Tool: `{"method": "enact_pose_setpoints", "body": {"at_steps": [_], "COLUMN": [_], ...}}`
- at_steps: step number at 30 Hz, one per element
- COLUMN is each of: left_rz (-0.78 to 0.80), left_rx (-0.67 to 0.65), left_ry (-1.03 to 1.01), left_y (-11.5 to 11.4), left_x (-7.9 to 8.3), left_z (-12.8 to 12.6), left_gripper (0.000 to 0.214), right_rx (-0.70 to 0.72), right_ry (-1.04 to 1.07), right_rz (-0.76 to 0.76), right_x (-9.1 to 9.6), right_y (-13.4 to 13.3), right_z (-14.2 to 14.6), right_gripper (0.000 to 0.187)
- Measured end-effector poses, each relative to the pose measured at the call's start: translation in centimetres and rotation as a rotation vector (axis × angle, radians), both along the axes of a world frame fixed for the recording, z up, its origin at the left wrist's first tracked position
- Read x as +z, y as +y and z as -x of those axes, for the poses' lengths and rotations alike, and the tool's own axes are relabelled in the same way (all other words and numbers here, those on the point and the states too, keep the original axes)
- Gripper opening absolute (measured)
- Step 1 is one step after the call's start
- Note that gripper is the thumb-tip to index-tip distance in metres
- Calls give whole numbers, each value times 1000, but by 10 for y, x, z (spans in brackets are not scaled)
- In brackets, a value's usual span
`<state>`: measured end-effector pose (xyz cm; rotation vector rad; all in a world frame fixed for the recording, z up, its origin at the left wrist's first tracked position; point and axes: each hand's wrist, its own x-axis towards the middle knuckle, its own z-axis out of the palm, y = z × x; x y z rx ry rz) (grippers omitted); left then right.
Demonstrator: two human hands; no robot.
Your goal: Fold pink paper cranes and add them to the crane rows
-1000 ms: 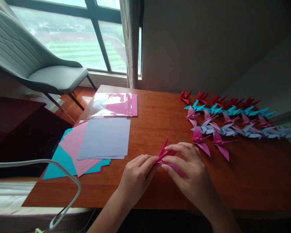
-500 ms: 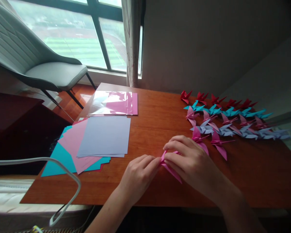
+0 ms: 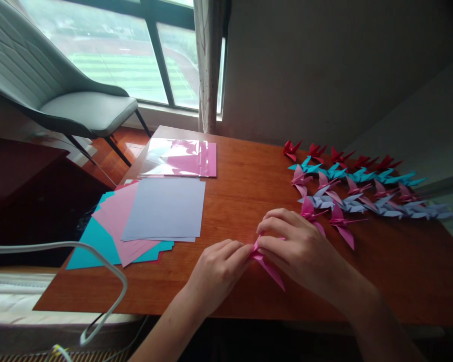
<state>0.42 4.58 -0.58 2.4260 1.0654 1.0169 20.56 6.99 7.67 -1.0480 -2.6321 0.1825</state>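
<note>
A half-folded magenta paper crane (image 3: 269,267) lies on the wooden table (image 3: 245,186) between my two hands. My left hand (image 3: 216,271) pinches its left end with curled fingers. My right hand (image 3: 300,251) presses down on its top, fingers closed over the fold, hiding most of the piece. One pointed flap sticks out toward me under the right hand. Two finished magenta cranes (image 3: 337,223) sit just beyond my right hand.
Rows of finished red, teal, pink and lavender cranes (image 3: 362,183) fill the table's right side. A fan of flat paper sheets (image 3: 151,216) and a plastic-wrapped pink pack (image 3: 179,158) lie at left. A grey chair (image 3: 60,90) stands by the window; a white cable (image 3: 98,261) loops at front left.
The upright point of the magenta piece has been pushed down flat. My right hand has moved over it and now presses it on the table; the left hand has barely moved.
</note>
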Motion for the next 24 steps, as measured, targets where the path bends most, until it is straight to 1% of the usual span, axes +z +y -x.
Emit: {"method": "enact_pose_setpoints", "body": {"at_steps": [11, 18, 24], "left_rz": [3, -18, -16], "left_rx": [0, -2, 11], "left_ry": [4, -24, -46], "left_y": [-1, 0, -1], "left_x": [-1, -4, -3], "left_z": [1, 0, 0], "left_gripper": [12, 14, 11], "right_rx": [35, -26, 21], "right_ry": [-5, -6, 29], "right_rz": [17, 34, 23], "right_x": [2, 3, 1], "right_y": [0, 1, 1], "right_z": [0, -2, -2], "right_gripper": [15, 13, 14]}}
